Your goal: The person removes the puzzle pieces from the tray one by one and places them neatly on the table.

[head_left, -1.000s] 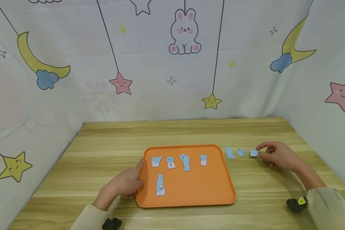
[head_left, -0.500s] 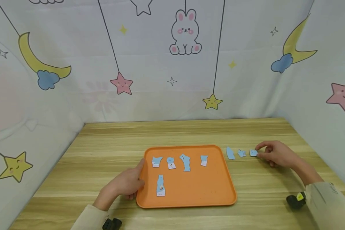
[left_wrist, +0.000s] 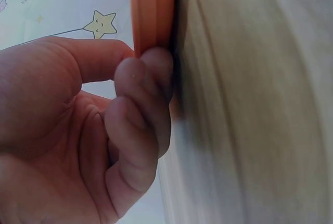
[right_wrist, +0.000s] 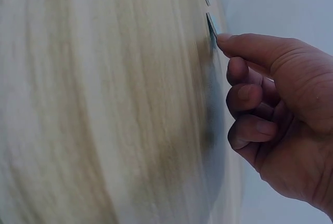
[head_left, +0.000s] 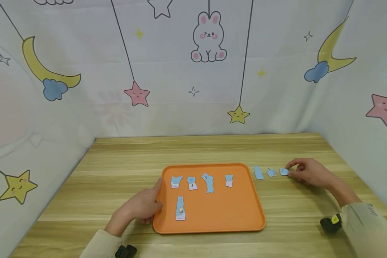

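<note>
My left hand (head_left: 142, 205) grips the left rim of an orange tray (head_left: 225, 215), thumb and curled fingers at its edge in the left wrist view, where the tray (left_wrist: 152, 11) shows only as a rim. At the right, my right hand (head_left: 311, 172) pinches the right edge of a small light-blue puzzle piece (head_left: 283, 172) low over the table. Its thumb touches that piece (right_wrist: 212, 26) in the right wrist view, while the other fingers (right_wrist: 245, 96) are curled. Left of it lie a jagged blue piece (head_left: 271, 172) and a longer blue piece (head_left: 258, 172).
Inside the tray lie several blue and white pieces: a row along the back, including a tall branching one (head_left: 208, 182), and a long one (head_left: 180, 208) nearer the front left. A wood-grain table (head_left: 129, 154) carries everything. Printed white cloth (head_left: 167, 118) encloses the back and sides.
My right hand has shifted very slightly left with the pinched piece, closer to the jagged piece. My left hand stays at the tray's rim. The whole head view has drifted a little.
</note>
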Demonstrator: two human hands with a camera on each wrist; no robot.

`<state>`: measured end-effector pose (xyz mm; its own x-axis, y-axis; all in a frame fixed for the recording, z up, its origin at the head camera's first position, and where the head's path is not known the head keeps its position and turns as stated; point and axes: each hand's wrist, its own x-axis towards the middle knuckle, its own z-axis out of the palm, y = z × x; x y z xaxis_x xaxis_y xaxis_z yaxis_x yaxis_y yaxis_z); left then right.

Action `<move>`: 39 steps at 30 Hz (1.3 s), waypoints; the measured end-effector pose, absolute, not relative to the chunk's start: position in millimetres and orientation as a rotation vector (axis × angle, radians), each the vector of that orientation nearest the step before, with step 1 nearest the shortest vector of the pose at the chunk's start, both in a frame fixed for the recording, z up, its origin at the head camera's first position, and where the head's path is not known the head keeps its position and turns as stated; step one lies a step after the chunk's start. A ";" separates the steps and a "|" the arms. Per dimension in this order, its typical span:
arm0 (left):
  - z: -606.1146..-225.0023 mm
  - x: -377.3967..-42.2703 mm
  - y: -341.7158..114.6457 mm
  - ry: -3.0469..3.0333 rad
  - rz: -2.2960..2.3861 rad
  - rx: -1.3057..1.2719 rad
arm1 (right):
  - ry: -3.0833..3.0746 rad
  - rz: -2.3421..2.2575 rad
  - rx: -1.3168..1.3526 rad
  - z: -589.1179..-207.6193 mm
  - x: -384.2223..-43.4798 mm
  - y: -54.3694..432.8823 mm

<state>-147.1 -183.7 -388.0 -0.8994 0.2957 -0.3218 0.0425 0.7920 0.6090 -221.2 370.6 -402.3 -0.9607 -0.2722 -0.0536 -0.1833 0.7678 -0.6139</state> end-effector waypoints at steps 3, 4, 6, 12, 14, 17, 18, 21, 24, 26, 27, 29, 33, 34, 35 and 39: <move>-388.2 -146.8 -183.6 2.576 0.860 0.250 | 2.853 -0.924 -0.386 -401.6 -220.9 370.2; -388.3 -146.8 -183.6 2.575 0.859 0.249 | 2.866 -0.910 -0.393 -400.8 -220.6 369.8; -388.5 -146.8 -183.6 2.574 0.857 0.247 | 2.885 -0.885 -0.408 -398.3 -219.7 368.8; -388.3 -147.3 -183.3 2.576 0.856 0.243 | 2.897 -0.888 -0.419 -388.7 -217.1 362.1; -388.0 -147.5 -183.1 2.577 0.855 0.242 | 2.892 -0.902 -0.423 -386.3 -216.5 358.8; -387.7 -147.9 -182.9 2.580 0.848 0.242 | 2.887 -0.922 -0.429 -384.3 -215.6 353.6; -387.8 -148.0 -182.8 2.579 0.846 0.241 | 2.884 -0.933 -0.426 -384.0 -215.3 352.0; -388.1 -148.6 -182.7 2.575 0.846 0.245 | 2.878 -0.957 -0.408 -383.2 -213.8 347.9; -388.5 -149.2 -182.8 2.570 0.854 0.249 | 2.879 -0.963 -0.406 -382.4 -212.0 344.3; -388.6 -149.5 -183.0 2.567 0.859 0.254 | 2.885 -0.962 -0.416 -381.8 -210.9 342.4; -388.5 -149.4 -183.1 2.566 0.861 0.253 | 2.887 -0.964 -0.422 -381.8 -210.6 341.6; -388.2 -149.0 -183.0 2.565 0.862 0.252 | 2.889 -0.980 -0.437 -381.5 -209.8 339.0; -387.9 -148.2 -183.0 2.566 0.863 0.253 | 2.884 -1.028 -0.452 -381.3 -207.9 332.3; -388.0 -148.2 -183.1 2.563 0.865 0.254 | 2.883 -1.037 -0.463 -381.1 -207.0 330.0; -388.2 -148.2 -183.2 2.561 0.867 0.254 | 2.883 -1.046 -0.466 -381.0 -206.0 327.7; -388.6 -148.6 -183.6 2.554 0.870 0.248 | 2.872 -1.075 -0.482 -379.2 -201.6 317.3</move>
